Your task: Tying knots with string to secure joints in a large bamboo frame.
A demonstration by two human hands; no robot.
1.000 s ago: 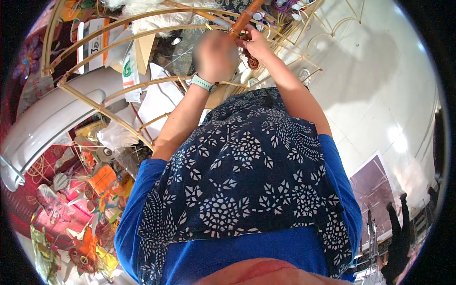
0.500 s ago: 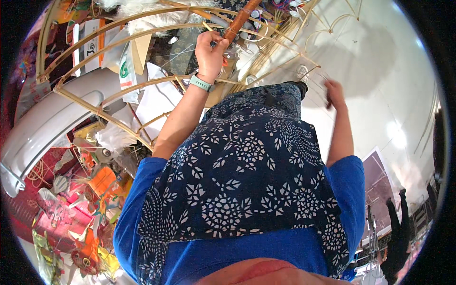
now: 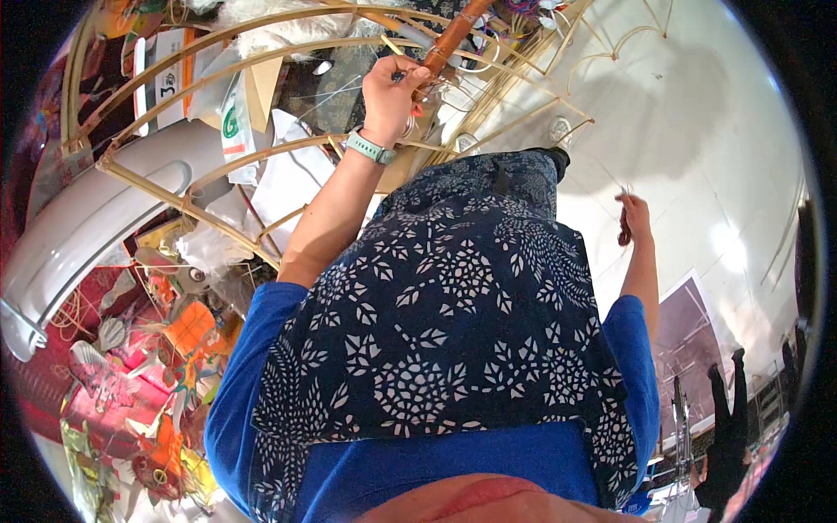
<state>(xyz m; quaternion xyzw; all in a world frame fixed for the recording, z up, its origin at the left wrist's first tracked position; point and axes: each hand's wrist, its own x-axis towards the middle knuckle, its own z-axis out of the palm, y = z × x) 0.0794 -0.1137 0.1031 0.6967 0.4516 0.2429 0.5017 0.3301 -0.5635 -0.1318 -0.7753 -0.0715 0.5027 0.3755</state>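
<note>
Near the top centre, my left hand (image 3: 390, 98) is closed at the lower end of an orange-brown wrapped pole (image 3: 455, 39), thumb and fingertips pinched together against it. Several curved split-bamboo strips (image 3: 253, 59) form a light frame around this hand and to its left. Out to the right, over the pale floor, my right hand (image 3: 638, 215) is closed round what looks like a pair of scissors (image 3: 624, 232); its dark red handle shows below the fingers, while its small tips are hard to make out.
A glossy grey-white curved panel (image 3: 105, 213) lies at the left. Below it, colourful paper and cloth pieces (image 3: 187, 329) cover a red surface. White fluffy material (image 3: 277, 30) sits beyond the frame. More bamboo strips (image 3: 523, 74) lie beside my shoes (image 3: 560, 131). Someone in dark clothes (image 3: 725, 436) is at lower right.
My right hand has moved outward to the right and nearer my body, with the scissors-like tool still in it. My left hand stays at the pole with a slight shift.
</note>
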